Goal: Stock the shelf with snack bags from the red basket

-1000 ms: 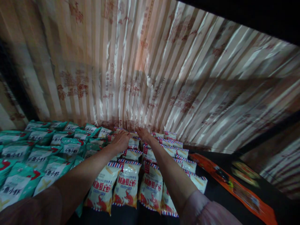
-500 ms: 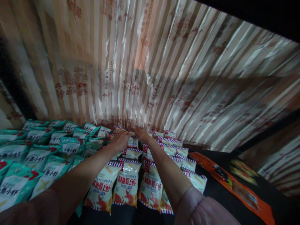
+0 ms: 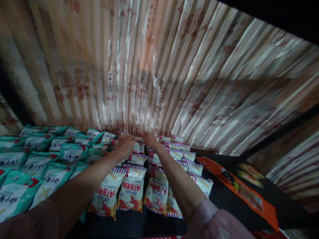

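Both arms reach to the back row of white snack bags [image 3: 132, 187] with red print and striped edges. My left hand [image 3: 126, 144] rests over a bag at the back, fingers bent and pointing right. Close beside it, my right hand [image 3: 149, 139] touches the back bags near the striped curtain, its fingertips toward the left. A small bag [image 3: 138, 147] shows between and just below the hands. What lies under the fingers of each hand is too dim and small to make out.
Rows of green snack bags [image 3: 73, 154] stand at the left. A long orange package [image 3: 249, 196] and small yellowish packs [image 3: 251, 174] lie at the right on the black surface [image 3: 221, 205]. A striped plastic curtain [image 3: 139, 66] hangs behind.
The view has shifted slightly, so the bags and curtain appear a little further left and higher. The hands keep nearly the same place over the back bags.
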Demonstrator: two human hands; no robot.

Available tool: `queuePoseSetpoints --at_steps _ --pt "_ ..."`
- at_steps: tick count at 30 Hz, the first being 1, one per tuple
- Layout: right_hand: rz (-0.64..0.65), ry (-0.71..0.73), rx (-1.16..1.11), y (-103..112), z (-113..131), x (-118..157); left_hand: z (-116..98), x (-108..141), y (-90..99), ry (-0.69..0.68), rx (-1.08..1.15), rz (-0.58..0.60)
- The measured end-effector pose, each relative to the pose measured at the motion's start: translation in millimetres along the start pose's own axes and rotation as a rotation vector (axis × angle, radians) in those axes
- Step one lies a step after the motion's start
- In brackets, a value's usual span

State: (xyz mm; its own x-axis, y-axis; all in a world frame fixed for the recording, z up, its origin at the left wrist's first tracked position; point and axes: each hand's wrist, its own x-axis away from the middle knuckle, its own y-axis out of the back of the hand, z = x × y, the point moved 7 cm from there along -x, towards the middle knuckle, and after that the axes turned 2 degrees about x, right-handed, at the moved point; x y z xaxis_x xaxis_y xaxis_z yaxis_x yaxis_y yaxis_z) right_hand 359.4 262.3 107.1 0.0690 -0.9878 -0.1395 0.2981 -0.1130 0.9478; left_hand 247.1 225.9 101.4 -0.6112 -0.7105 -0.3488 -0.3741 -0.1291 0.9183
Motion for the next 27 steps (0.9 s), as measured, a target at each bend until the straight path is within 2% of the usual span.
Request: queuePoseSetpoints --at_steps 2,6,9,11,15,20,24,27 --pt "-0.076 -0.038 -0.051 19 0 14 -5 0 2.9 0.000 -0.008 -0.015" --pt "-0.328 -0.093 -0.212 62 -4 60 -26 4 10.3 -0.025 0.002 -0.049" --pt "-0.446 -0.107 -0.365 77 -8 103 -57 14 11.4 -0.124 0.058 -0.042" --pt "-0.492 -0.120 -0.471 77 -10 133 -79 24 9.5 -0.171 0.083 -0.038" --pt "-0.552 -0.184 -0.613 58 -14 198 -118 47 1.6 -0.255 0.118 -0.044" --pt "-0.559 -0.293 -0.657 8 -15 265 -147 68 -7.7 -0.298 0.089 -0.016" --pt "-0.497 -0.335 -0.659 -25 -13 290 -159 76 -11.0 -0.315 0.072 0.025" --pt "-0.473 -0.328 -0.620 -36 -10 295 -164 79 -14.1 -0.314 0.049 0.033"
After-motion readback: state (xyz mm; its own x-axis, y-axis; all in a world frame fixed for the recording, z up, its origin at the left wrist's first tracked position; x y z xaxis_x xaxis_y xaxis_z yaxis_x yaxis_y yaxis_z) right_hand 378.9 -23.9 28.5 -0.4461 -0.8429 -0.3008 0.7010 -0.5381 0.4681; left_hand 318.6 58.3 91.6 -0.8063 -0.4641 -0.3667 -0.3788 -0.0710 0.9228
